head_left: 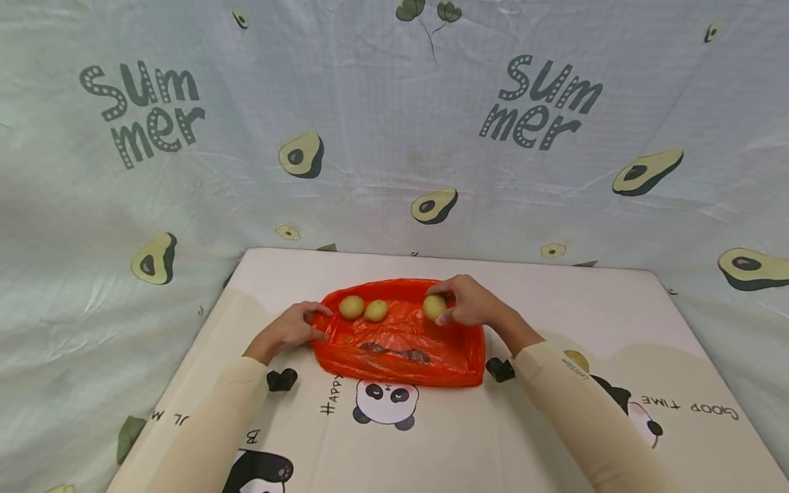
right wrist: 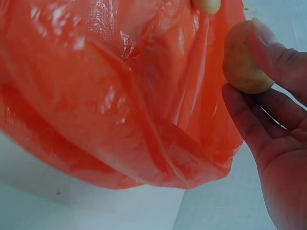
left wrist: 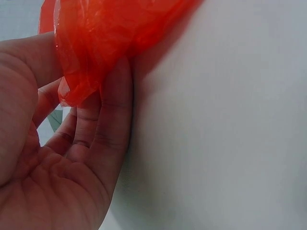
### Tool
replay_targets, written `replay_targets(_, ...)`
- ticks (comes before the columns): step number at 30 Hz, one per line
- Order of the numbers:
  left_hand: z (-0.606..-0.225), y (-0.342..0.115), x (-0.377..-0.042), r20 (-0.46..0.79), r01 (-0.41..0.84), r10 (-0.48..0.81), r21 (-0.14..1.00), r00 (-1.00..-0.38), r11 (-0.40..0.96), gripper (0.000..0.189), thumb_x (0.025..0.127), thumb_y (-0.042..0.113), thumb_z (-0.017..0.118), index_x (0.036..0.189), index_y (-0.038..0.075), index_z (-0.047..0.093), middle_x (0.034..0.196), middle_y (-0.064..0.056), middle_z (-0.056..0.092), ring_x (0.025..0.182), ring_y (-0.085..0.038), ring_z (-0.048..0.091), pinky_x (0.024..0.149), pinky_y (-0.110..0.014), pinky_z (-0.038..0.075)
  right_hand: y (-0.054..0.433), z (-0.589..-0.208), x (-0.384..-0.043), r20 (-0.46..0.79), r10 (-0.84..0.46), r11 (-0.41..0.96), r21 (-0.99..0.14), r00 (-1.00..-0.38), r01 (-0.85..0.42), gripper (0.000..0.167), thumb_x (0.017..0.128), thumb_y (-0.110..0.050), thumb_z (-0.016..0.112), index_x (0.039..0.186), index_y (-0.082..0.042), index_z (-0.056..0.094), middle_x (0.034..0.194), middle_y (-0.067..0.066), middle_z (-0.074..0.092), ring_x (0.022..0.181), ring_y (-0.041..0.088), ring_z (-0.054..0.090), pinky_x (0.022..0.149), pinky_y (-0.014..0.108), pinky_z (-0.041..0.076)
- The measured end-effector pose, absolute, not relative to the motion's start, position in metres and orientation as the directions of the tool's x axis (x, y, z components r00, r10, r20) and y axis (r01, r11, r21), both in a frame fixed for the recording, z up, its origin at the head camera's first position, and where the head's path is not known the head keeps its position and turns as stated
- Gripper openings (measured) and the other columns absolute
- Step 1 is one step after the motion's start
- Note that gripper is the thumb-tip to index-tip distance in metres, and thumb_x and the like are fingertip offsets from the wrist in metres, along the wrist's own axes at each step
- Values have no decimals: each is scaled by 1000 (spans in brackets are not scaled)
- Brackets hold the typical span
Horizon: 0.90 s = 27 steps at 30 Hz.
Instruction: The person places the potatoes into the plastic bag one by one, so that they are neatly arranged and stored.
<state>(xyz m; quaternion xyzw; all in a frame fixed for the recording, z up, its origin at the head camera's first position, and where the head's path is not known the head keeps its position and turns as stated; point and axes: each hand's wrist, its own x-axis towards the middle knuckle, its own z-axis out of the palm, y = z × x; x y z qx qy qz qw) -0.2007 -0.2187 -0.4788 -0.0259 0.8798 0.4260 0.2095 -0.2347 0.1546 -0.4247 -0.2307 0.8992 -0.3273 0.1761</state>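
Observation:
A red plastic bag (head_left: pixel 397 368) lies spread open on the table. Two potatoes, one at the far left (head_left: pixel 351 307) and one beside it (head_left: pixel 376 311), sit inside the bag. My left hand (head_left: pixel 294 326) grips the bag's left edge, with the thin plastic (left wrist: pixel 91 62) bunched between thumb and fingers. Over the right part of the bag, my right hand (head_left: pixel 471 302) holds a third potato (right wrist: pixel 244 60) between thumb and fingers. That potato is pale yellow with small dark specks. Part of another potato (right wrist: pixel 207 5) shows at the top of the right wrist view.
The table (head_left: pixel 431 452) wears a pale cover printed with pandas (head_left: pixel 386 402), black hearts and lettering. Its back edge meets a hanging cloth (head_left: pixel 364 89) printed with avocados and "summer". A round yellowish patch (head_left: pixel 577 359) shows beyond the right sleeve.

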Motion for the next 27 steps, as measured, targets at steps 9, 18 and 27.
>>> replay_targets(9,-479,-219,-201,-387,-217,140,741,-912,635,43,88,6,75,129,6,64,132,-23,56,106,-32,61,85,-35,63,147,-427,-236,-164,-541,678,-665,-825,-313,49,85,-6,82,133,-7,70,120,9,71,105,26,61,99,43,61)
replay_targets(18,-476,-220,-201,-382,-212,157,758,-911,617,44,87,5,76,129,4,64,128,-24,59,100,-29,63,80,-32,63,141,-426,-238,-160,-546,681,-657,-822,-324,47,85,-5,82,131,-8,71,116,8,71,104,25,61,101,44,59)
replay_targets(27,-476,-219,-200,-380,-213,145,750,-913,626,43,87,5,75,129,5,64,129,-24,58,103,-30,62,81,-33,63,135,-428,-236,-172,-537,687,-657,-826,-310,48,85,-3,81,132,-7,71,118,8,72,106,25,62,104,45,58)
